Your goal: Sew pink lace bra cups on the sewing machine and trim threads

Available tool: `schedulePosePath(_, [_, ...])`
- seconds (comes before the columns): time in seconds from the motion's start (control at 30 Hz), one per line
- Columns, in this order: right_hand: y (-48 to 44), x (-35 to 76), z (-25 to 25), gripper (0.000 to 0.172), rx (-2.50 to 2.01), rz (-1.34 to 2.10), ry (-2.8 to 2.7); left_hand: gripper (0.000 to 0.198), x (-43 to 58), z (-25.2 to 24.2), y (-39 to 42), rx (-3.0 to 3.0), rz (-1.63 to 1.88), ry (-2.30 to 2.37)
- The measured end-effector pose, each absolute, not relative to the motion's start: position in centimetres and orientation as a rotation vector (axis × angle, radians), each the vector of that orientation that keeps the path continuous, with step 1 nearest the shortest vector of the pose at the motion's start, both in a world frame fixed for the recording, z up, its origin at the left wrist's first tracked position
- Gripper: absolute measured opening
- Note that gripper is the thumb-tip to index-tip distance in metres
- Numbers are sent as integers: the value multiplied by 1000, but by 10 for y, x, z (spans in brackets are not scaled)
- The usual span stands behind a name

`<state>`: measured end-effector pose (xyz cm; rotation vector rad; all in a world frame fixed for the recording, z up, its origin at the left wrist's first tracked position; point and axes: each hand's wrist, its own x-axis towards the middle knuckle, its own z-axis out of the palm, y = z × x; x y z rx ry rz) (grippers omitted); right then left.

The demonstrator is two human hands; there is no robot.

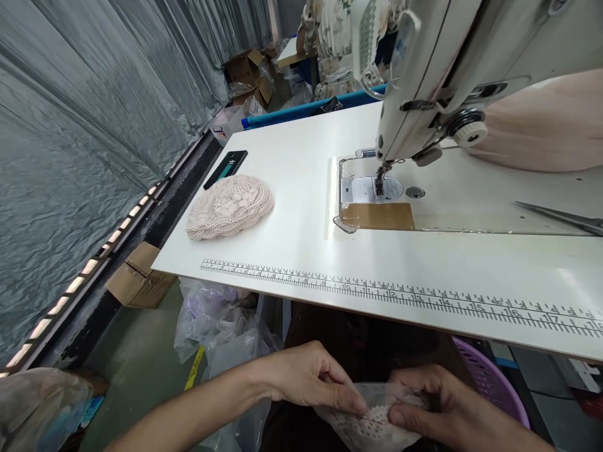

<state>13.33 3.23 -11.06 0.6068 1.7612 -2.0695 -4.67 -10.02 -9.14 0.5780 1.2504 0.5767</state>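
My left hand (320, 383) reaches in from the lower left, thumb and fingers pinching the left side of a pale lace piece (379, 417), which sits low in front of the table (301, 213), below its front edge. A sheer layer (374, 392) goes with the lace; I cannot tell whether it is film or thin cloth. My right hand (438, 402) grips the other side, its thumb pressed on the openwork. To handle this well, I would keep both pinches light and level, since the holes look apt to catch or stretch, and smooth with the thumbs rather than tug. As for edges, plastic bags (207, 314) bulge under the table's left end, near my left arm (202, 405), so I would keep that elbow tucked in. On the table's left, a folded lace item (230, 207) lies beside a dark phone (233, 164). The widest gap is between that item and the needle plate (360, 189) of the sewing machine (405, 94). Along the front runs a printed ruler (400, 292); any lift should rise past that edge first. Farther right, scissors (565, 215) point leftward, and a purple basket (499, 380) crowds my right arm (504, 433).
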Motion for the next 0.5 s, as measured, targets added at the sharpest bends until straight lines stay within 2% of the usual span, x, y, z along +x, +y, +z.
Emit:
schedulePosePath(0.27, [38, 143, -112, 27, 646, -2128, 1725, 53, -54, -96, -111, 561, 579, 1172])
schedulePosePath(0.5, [34, 147, -116, 29, 694, -2100, 1791, 46, -59, -90, -113, 612, 616, 1134])
